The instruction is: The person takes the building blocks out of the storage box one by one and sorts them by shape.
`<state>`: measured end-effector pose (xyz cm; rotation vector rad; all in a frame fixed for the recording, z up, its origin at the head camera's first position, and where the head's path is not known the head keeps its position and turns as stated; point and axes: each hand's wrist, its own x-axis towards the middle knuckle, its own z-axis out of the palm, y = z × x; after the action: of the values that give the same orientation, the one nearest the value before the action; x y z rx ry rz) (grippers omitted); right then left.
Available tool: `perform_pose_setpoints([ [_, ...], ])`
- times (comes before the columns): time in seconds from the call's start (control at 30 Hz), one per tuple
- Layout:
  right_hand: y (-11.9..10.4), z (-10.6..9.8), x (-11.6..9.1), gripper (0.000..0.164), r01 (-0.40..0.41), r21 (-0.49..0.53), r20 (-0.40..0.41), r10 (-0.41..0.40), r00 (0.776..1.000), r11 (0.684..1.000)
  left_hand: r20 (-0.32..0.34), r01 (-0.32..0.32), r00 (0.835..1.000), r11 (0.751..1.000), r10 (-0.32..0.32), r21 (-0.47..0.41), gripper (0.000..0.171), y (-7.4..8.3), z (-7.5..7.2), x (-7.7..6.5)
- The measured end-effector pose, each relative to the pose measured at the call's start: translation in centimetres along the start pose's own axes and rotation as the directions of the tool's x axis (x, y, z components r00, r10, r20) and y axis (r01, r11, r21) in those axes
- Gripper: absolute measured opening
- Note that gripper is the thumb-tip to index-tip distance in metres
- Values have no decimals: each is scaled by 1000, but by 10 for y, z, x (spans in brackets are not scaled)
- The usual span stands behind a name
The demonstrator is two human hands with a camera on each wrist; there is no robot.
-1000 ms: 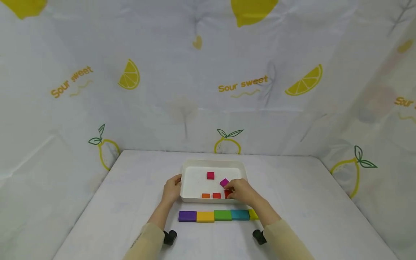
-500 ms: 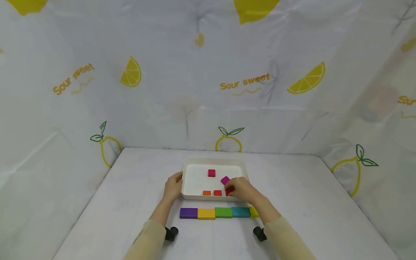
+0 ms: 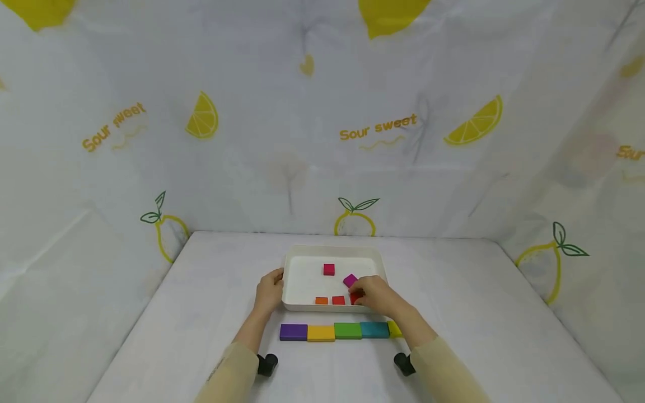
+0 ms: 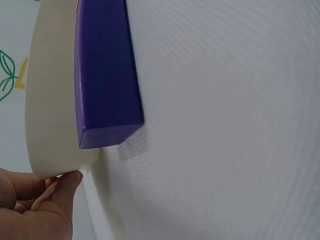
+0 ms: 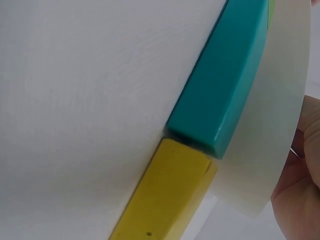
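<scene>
A shallow white tray sits on the table with small square blocks in it. My left hand holds the tray at its left side; in the left wrist view the thumb lies against the tray's corner. Reaching in at the front right corner, my right hand pinches a red block, partly covered by the fingers. A magenta block lies turned just beyond those fingertips. Along the front wall are an orange block and a lighter red block. One crimson block lies farther back.
In front of the tray runs a row of longer blocks: purple, amber, green, teal and yellow, the last partly behind the right forearm. A lemon-printed cloth hangs behind the table.
</scene>
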<state>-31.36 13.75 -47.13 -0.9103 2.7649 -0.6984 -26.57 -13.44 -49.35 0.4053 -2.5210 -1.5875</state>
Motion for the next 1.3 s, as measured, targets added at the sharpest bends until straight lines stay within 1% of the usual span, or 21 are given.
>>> perform_pose_setpoints([
  [0.07, -1, -4, 0, 22, -8, 5, -13, 8, 1000, 1000, -5, -8, 1000, 1000, 8, -2, 40, 1, 0, 3],
  [0.17, -1, -12, -5, 25, -26, 12, -23, 26, 999, 1000, -1, 4, 1000, 1000, -4, -7, 41, 0, 2, 4],
  [0.33, -2, -32, -26, 29, -40, 26, -49, 42, 998, 999, 10, 3, 1000, 1000, -3, -12, 41, -2, 6, 4],
  [0.5, -2, -53, -46, 30, 10, -9, -60, -10, 998, 1000, -1, 2, 1000, 1000, -2, -21, 41, -2, 9, 5],
  [0.63, -2, -61, -58, 30, 36, -24, -53, -37, 998, 999, -2, 3, 1000, 1000, -3, -24, 41, -1, 7, 6],
  [0.73, -3, -63, -65, 30, 39, -14, -50, -40, 998, 999, -1, 5, 1000, 1000, -5, -27, 41, -1, 5, 7],
  [0.87, -3, -60, -74, 29, 39, -28, -37, -40, 998, 999, 4, 14, 1000, 1000, -13, -24, 41, -1, 3, 7],
  [1.0, 1, -55, -82, 28, 25, -25, -20, -25, 999, 999, 6, 18, 1000, 1000, -18, -14, 42, -1, 0, 5],
  [1.17, 6, -50, -94, 27, 36, -14, 7, -36, 999, 999, 16, 23, 1000, 1000, -22, -20, 42, -1, -1, 5],
  [1.3, 10, -47, -103, 27, 22, -37, 16, -21, 1000, 999, 18, 16, 1000, 1000, -16, -12, 42, -1, -1, 6],
])
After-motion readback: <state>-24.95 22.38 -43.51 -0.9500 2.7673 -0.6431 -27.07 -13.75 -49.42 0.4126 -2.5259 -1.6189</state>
